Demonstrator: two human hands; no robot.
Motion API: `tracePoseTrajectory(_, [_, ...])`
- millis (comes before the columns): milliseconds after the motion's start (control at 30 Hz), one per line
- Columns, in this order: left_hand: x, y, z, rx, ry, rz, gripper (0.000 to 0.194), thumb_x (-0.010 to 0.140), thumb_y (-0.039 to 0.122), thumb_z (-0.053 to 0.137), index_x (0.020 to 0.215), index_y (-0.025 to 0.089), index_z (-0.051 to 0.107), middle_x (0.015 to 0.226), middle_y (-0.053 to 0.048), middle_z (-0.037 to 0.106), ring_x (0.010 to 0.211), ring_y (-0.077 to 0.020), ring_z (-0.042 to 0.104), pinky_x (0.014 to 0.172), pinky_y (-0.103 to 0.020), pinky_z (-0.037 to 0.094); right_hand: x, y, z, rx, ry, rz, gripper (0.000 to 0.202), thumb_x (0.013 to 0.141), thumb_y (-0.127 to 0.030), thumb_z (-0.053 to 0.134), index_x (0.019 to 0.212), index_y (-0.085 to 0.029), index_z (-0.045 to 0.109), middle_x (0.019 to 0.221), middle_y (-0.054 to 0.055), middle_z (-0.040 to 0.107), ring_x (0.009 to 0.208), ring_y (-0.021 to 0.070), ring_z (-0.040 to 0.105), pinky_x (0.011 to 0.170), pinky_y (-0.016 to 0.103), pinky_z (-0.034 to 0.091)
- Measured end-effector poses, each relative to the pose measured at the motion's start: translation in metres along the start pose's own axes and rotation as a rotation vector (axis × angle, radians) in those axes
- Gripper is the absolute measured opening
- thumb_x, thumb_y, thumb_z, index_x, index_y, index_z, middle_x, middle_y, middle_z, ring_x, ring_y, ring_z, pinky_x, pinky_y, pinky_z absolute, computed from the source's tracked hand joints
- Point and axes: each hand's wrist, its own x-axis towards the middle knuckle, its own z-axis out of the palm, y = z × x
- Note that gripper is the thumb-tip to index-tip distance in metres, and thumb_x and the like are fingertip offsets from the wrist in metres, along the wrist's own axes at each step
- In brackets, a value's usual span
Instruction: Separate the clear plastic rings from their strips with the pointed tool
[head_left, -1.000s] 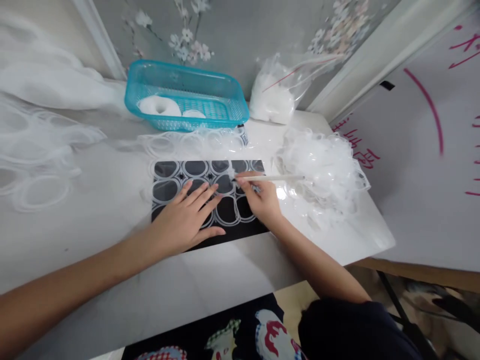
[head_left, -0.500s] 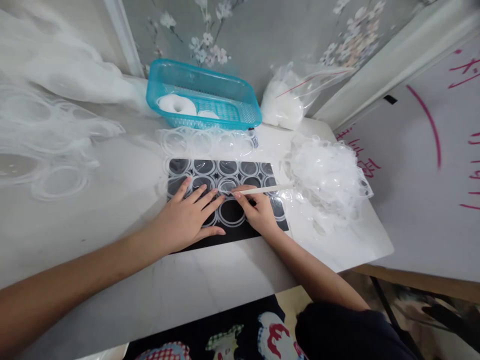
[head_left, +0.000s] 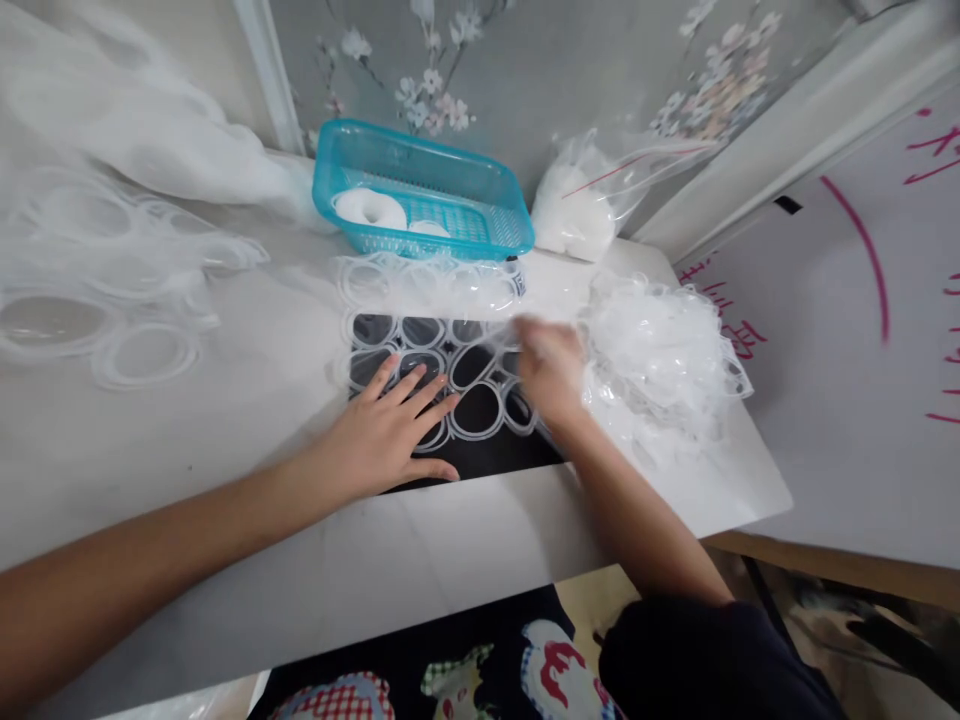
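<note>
My left hand (head_left: 390, 425) lies flat with spread fingers on a clear plastic sheet with rows of round outlines (head_left: 478, 410). Beneath that sheet is a black mat (head_left: 487, 462), dark through the rings. My right hand (head_left: 553, 375) is curled and smeared by motion above the sheet's right part. From its fingertips a strip of clear plastic film (head_left: 491, 352) slants down left to the ring in the middle. The thin white stick seen earlier in this hand cannot be made out now.
A blue plastic basket (head_left: 424, 245) holding a white ring-shaped roll (head_left: 371, 208) stands at the back. Beside it is a zip bag of white material (head_left: 577, 215). Clear plastic scraps (head_left: 652, 350) are heaped on the right; ringed sheets (head_left: 146, 355) lie left. A whiteboard (head_left: 847, 420) borders the right side.
My right hand has risen and moved right and away from me, drawing clear film up from the sheet. My left hand stays pressed on the sheet. The view has shifted slightly.
</note>
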Motion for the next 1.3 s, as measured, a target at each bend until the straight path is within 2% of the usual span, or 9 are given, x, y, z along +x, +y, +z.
tracePoseTrajectory(67, [-0.004,-0.003,-0.003,-0.032,0.018,0.019,0.081,0.089,0.076,0.043,0.15,0.022,0.044,0.156,-0.012,0.041,0.146,-0.0382,0.031,0.12,-0.06,0.009,0.031,0.009,-0.011,-0.015,0.248,0.131,0.041,0.105,-0.03,0.026,0.107,-0.014,0.064,0.107,0.019,0.068,0.103,0.0283,0.062,0.093,0.05,0.047])
tracePoseTrajectory(100, [-0.006,-0.005,-0.005,-0.041,0.023,0.032,0.08,0.09,0.075,0.043,0.15,0.024,0.042,0.158,-0.011,0.038,0.148,-0.038,0.028,0.12,-0.061,0.01,0.041,0.007,-0.014,0.064,0.4,0.202,0.037,0.105,-0.032,0.029,0.105,-0.016,0.064,0.106,0.018,0.068,0.102,0.0273,0.062,0.093,0.049,0.048])
tracePoseTrajectory(133, [-0.009,-0.008,-0.007,-0.043,0.029,0.047,0.079,0.09,0.075,0.043,0.151,0.025,0.041,0.159,-0.01,0.035,0.148,-0.0379,0.026,0.12,-0.061,0.01,0.045,0.0,-0.015,0.164,0.361,0.192,0.028,0.103,-0.031,0.038,0.101,-0.019,0.064,0.107,0.015,0.069,0.102,0.0268,0.063,0.094,0.048,0.048])
tracePoseTrajectory(200, [-0.016,-0.016,-0.011,-0.027,0.039,0.06,0.077,0.092,0.074,0.039,0.151,0.025,0.04,0.16,-0.01,0.032,0.149,-0.0372,0.024,0.12,-0.059,0.011,0.036,-0.026,-0.01,0.348,-0.023,0.048,0.02,0.099,-0.022,0.046,0.093,-0.022,0.065,0.106,0.01,0.071,0.106,0.0252,0.064,0.097,0.046,0.049])
tracePoseTrajectory(233, [-0.02,-0.02,-0.012,-0.012,0.045,0.06,0.078,0.092,0.074,0.036,0.151,0.023,0.042,0.16,-0.011,0.033,0.149,-0.0371,0.026,0.121,-0.059,0.011,0.024,-0.04,-0.004,0.385,-0.134,-0.008,0.02,0.098,-0.021,0.048,0.091,-0.023,0.067,0.102,0.007,0.074,0.1,0.0232,0.067,0.093,0.043,0.052])
tracePoseTrajectory(300, [-0.028,-0.027,-0.012,0.015,0.049,0.053,0.079,0.093,0.075,0.031,0.149,0.021,0.045,0.158,-0.013,0.036,0.147,-0.037,0.03,0.121,-0.058,0.012,-0.002,-0.064,0.011,0.453,-0.31,-0.049,0.018,0.097,-0.022,0.052,0.097,-0.025,0.069,0.101,0.004,0.076,0.097,0.0223,0.07,0.091,0.041,0.054])
tracePoseTrajectory(400, [-0.041,-0.034,-0.007,0.038,0.007,0.025,0.078,0.093,0.075,0.032,0.147,0.021,0.048,0.156,-0.013,0.039,0.146,-0.037,0.033,0.12,-0.057,0.014,-0.03,-0.079,0.031,0.559,-0.424,0.05,0.019,0.098,-0.028,0.053,0.098,-0.025,0.072,0.099,0.004,0.077,0.097,0.0222,0.071,0.089,0.039,0.056])
tracePoseTrajectory(567, [-0.053,-0.035,0.001,0.013,-0.042,-0.013,0.077,0.091,0.074,0.039,0.15,0.025,0.044,0.159,-0.012,0.035,0.147,-0.0367,0.03,0.12,-0.057,0.017,-0.036,-0.073,0.04,0.626,-0.443,0.152,0.019,0.096,-0.034,0.058,0.098,-0.024,0.074,0.1,0.005,0.077,0.1,0.0225,0.071,0.091,0.038,0.056])
tracePoseTrajectory(1300, [-0.056,-0.033,0.008,-0.057,0.018,-0.005,0.079,0.093,0.073,0.032,0.153,0.022,0.038,0.159,-0.013,0.034,0.148,-0.0377,0.026,0.118,-0.061,0.016,-0.038,-0.074,0.041,0.566,-0.409,0.093,0.016,0.095,-0.029,0.058,0.099,-0.027,0.074,0.102,0.004,0.078,0.105,0.0233,0.069,0.097,0.044,0.053])
